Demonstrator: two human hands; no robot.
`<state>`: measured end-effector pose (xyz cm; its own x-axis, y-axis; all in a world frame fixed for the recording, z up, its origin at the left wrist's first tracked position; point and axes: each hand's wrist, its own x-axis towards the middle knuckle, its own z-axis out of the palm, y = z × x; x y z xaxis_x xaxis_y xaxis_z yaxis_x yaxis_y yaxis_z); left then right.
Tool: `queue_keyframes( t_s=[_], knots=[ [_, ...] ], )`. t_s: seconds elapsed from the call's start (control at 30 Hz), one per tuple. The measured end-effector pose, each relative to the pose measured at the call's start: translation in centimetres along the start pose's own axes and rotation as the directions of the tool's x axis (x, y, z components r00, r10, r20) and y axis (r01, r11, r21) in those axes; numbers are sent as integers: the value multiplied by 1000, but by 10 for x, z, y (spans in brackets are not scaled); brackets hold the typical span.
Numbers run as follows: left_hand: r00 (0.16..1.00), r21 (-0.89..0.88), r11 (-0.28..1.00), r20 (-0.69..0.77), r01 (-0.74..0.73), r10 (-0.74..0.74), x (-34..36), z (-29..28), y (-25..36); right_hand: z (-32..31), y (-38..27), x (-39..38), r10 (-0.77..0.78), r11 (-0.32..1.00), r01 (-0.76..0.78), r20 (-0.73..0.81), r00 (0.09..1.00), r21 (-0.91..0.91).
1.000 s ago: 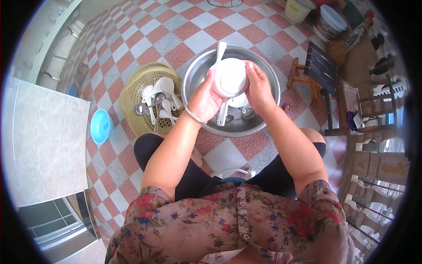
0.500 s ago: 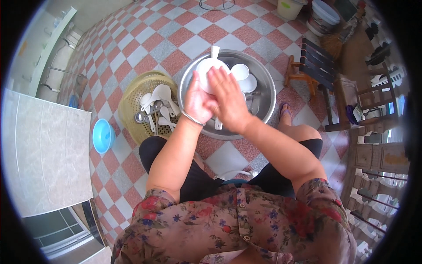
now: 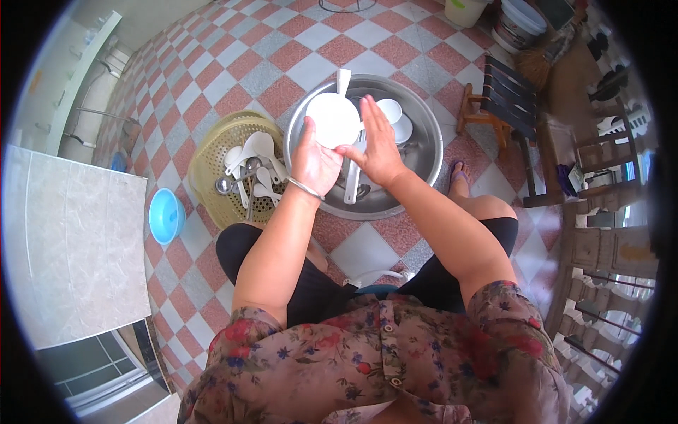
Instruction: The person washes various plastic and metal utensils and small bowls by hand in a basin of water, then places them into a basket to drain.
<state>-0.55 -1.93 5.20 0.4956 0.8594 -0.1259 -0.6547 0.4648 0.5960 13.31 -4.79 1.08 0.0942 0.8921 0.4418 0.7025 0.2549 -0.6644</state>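
Over the large steel basin (image 3: pixel 433 152), my left hand (image 3: pixel 316 166) holds a small round white bowl (image 3: pixel 333 121), palm turned up beneath its near side. My right hand (image 3: pixel 381 152) is beside the bowl on the right, its fingers stretched out; the thumb tip comes close to the bowl's near edge. Beyond the bowl a white handle (image 3: pixel 344 79) sticks up over the basin's far rim; whether it joins the bowl is hidden. Inside the basin lie a white cup (image 3: pixel 389 111), a white dish (image 3: pixel 402 131) partly under it, and a long white handle (image 3: pixel 351 185).
To the left stands a yellow perforated basket (image 3: pixel 212 191) with white spoons (image 3: pixel 263 145) and metal ladles (image 3: pixel 224 185). Further left is a blue plastic bowl (image 3: pixel 165 218). At the right are a folding stool (image 3: pixel 508 99) and a wooden chair (image 3: pixel 558 159). Buckets (image 3: pixel 519 28) stand at the far right.
My right hand has drawn back from over the white bowl to its right side, uncovering it. My left hand, with the bowl, has shifted slightly left.
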Motion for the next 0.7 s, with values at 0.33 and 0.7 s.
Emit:
queue_keyframes(
  t_s=[0.33,0.7],
  knots=[
    [874,64,970,-451,235,-182,23,-84,-40,25,141,-22,889,88,-724,274,367,684],
    [969,-438,865,98,247,-227,51,-134,-68,25,-25,-5,-45,977,-23,310,950,211]
  ],
)
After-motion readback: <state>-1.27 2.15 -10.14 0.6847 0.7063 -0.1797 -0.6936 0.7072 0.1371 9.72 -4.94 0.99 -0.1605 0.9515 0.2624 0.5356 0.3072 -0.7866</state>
